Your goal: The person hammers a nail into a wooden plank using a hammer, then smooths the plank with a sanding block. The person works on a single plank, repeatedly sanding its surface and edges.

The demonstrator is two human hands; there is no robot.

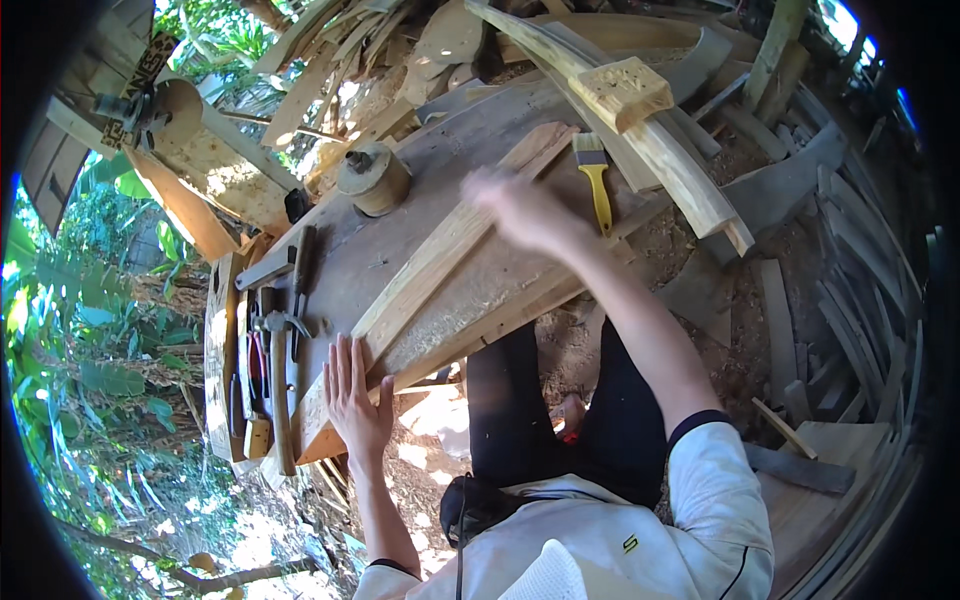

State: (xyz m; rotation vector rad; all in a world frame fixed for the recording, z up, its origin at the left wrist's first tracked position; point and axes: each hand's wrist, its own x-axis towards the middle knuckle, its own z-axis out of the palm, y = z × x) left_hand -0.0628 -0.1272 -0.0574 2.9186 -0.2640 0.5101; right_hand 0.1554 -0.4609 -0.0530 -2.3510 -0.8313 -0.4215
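A long pale wooden board (430, 268) lies aslant on the workbench (470, 125), its near end toward my left hand. My left hand (358, 402) rests flat with fingers stretched out, the fingertips at that near end. Over the board's far half is my right hand (520, 208), smeared by motion; its fingers cannot be made out, nor whether anything is in them. To the right of the right hand lies a flat paintbrush (597, 185) with a yellow handle. A round, lidded container (373, 180) stands left of the board, toward the bench's far edge.
At the bench's left end are a claw hammer (281, 390), red-handled pliers (258, 365) and other hand tools. A wooden block (622, 92) sits on long planks (670, 160) at the right. Curved offcuts (850, 340) pile up beyond. A machine with a disc (178, 112) stands far left.
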